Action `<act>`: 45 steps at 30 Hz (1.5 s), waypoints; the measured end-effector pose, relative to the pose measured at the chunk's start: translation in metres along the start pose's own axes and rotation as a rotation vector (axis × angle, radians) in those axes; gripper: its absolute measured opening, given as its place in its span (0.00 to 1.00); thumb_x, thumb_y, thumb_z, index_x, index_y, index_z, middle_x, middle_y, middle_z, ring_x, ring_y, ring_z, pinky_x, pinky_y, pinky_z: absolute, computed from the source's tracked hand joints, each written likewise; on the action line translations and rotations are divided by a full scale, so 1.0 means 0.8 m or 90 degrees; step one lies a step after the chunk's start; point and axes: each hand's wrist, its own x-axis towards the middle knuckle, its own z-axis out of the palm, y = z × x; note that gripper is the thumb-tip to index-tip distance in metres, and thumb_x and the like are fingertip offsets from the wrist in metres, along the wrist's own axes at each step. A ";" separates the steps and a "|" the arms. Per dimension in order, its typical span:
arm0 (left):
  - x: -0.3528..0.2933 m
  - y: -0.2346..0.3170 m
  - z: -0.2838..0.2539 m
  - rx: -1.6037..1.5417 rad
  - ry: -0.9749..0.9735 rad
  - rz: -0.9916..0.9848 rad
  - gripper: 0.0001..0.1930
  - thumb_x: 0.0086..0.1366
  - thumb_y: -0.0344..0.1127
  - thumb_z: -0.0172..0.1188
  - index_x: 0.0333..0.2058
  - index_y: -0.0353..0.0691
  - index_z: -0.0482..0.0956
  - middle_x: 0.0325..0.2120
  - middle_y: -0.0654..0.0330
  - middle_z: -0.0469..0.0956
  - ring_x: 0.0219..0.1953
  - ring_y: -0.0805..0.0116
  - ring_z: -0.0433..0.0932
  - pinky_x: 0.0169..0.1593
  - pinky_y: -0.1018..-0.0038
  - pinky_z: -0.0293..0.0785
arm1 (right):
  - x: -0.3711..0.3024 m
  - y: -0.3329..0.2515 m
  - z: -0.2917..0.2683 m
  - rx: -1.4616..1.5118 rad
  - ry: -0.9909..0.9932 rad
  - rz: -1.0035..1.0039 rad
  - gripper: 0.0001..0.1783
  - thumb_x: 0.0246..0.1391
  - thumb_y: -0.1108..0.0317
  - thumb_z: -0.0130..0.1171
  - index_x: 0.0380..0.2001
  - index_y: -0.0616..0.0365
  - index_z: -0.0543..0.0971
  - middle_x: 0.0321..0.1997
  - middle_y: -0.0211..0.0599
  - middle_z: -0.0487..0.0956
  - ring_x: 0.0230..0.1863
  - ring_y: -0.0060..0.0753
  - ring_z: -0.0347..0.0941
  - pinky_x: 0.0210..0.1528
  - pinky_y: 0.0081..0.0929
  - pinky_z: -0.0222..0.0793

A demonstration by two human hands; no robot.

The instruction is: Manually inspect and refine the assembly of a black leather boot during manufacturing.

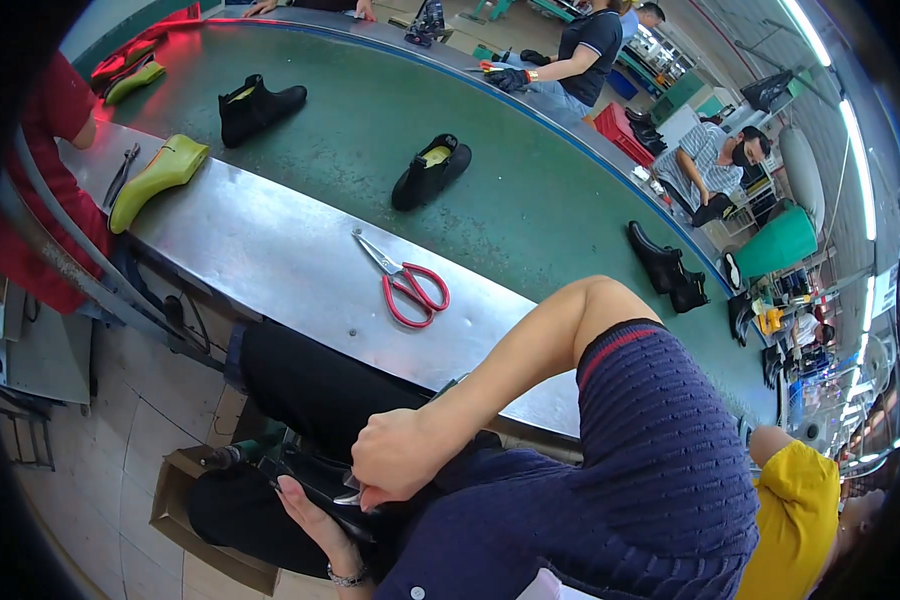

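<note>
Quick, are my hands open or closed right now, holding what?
Left hand: partly closed, holding a black item, apparently a shoe.
Right hand: closed around a metal tool; its kind can't be told.

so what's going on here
The person's bare hands are at work over their lap. The right hand is closed on a shiny metal tool, mostly hidden, while the left hand is against a glossy black item, apparently a shoe. Red-handled scissors lie on the metal ledge, and black shoes stand on the green surface beyond.
</note>
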 end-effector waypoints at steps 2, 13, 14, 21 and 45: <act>0.011 -0.001 -0.003 -0.101 -0.084 -0.002 0.32 0.69 0.58 0.46 0.59 0.36 0.64 0.54 0.59 0.68 0.54 0.67 0.68 0.59 0.70 0.62 | 0.006 0.009 0.007 0.078 -0.006 -0.016 0.33 0.58 0.40 0.51 0.20 0.62 0.81 0.23 0.45 0.81 0.27 0.46 0.80 0.31 0.37 0.75; 0.004 0.021 0.005 -0.075 -0.138 0.100 0.18 0.71 0.52 0.50 0.41 0.40 0.70 0.31 0.72 0.67 0.34 0.83 0.62 0.41 0.83 0.62 | 0.010 0.031 0.022 0.723 -0.165 0.162 0.21 0.64 0.49 0.50 0.35 0.59 0.68 0.15 0.27 0.67 0.13 0.18 0.66 0.16 0.18 0.59; 0.003 0.019 0.003 -0.070 -0.124 0.089 0.19 0.70 0.53 0.50 0.39 0.41 0.70 0.29 0.72 0.66 0.33 0.83 0.62 0.40 0.83 0.61 | 0.016 0.033 0.020 0.729 -0.194 0.159 0.21 0.64 0.49 0.50 0.34 0.59 0.68 0.14 0.27 0.67 0.13 0.18 0.66 0.15 0.18 0.59; -0.006 0.016 0.013 -0.041 -0.082 0.125 0.18 0.70 0.52 0.50 0.32 0.41 0.68 0.25 0.70 0.63 0.30 0.80 0.59 0.35 0.80 0.58 | 0.021 0.034 0.010 0.720 -0.276 0.171 0.22 0.63 0.49 0.52 0.34 0.60 0.69 0.12 0.26 0.66 0.11 0.19 0.65 0.15 0.18 0.59; 0.033 0.023 0.003 -0.154 -0.084 0.077 0.19 0.70 0.50 0.52 0.42 0.37 0.75 0.31 0.72 0.72 0.32 0.85 0.66 0.38 0.84 0.64 | 0.037 0.000 -0.008 0.446 -0.076 0.244 0.28 0.61 0.44 0.52 0.39 0.64 0.72 0.10 0.30 0.70 0.10 0.22 0.68 0.16 0.18 0.63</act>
